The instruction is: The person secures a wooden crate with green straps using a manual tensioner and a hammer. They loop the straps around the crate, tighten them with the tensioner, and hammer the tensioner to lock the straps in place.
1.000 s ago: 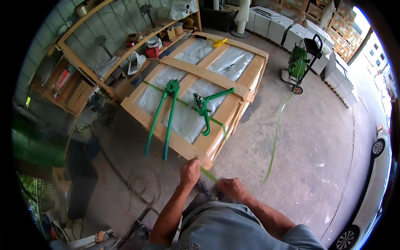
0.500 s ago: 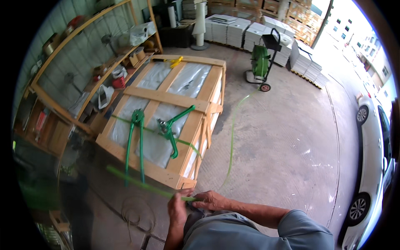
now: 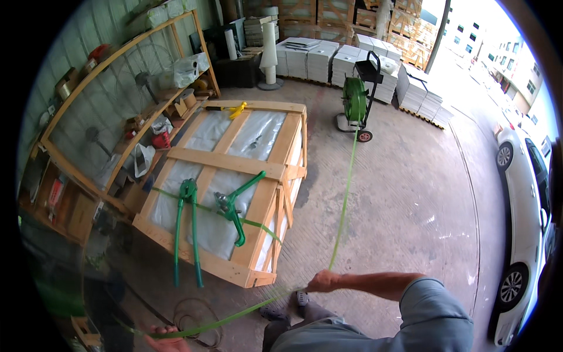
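Green strapping band (image 3: 345,206) runs from the reel cart to my right hand (image 3: 321,281), which is closed around it. From there the band sags leftward to my left hand (image 3: 166,341) at the lower edge, where the fingers are curled about it. Ahead of me stands a wooden crate (image 3: 223,161) with plastic-wrapped contents. Another green band lies across its top, passing under a long-handled green cutter (image 3: 187,229) and a green strap tensioner (image 3: 230,206). Neither hand touches these tools.
A wheeled cart with a green reel (image 3: 354,100) stands ahead right. Stacked pale slabs (image 3: 308,58) line the back. A wooden shelf frame (image 3: 126,36) is at left, a white car (image 3: 522,234) at right. A coiled cord (image 3: 199,314) lies on the floor. A yellow-handled tool (image 3: 237,110) rests on the crate.
My hands, close together before, have moved apart: the left down and left, the right slightly right. The band now stretches straighter between the cart and my right hand.
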`<move>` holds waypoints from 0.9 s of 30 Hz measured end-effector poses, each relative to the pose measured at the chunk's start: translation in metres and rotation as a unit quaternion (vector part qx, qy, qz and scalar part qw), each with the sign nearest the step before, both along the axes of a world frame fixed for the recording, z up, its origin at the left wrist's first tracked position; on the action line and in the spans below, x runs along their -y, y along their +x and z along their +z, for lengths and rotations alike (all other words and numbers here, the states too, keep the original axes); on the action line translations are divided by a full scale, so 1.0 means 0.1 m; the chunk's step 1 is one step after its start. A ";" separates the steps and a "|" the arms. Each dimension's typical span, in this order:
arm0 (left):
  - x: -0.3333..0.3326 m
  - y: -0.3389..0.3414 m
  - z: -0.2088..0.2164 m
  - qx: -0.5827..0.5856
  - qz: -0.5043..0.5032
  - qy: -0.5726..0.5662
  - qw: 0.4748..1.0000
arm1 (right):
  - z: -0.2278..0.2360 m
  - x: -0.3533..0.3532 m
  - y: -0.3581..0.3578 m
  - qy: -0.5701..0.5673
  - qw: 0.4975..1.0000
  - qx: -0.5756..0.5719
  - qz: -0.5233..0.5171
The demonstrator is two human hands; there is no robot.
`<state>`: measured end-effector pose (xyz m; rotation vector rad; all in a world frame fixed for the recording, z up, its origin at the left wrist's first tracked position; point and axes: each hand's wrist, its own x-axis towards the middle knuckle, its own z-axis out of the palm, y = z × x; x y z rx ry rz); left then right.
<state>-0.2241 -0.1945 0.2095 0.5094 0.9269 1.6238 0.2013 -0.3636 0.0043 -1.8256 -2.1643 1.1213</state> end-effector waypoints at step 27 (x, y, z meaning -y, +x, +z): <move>0.11 -1.79 0.02 0.207 -0.277 -0.079 0.935 | 1.83 -1.24 -3.90 0.235 0.964 -0.113 0.040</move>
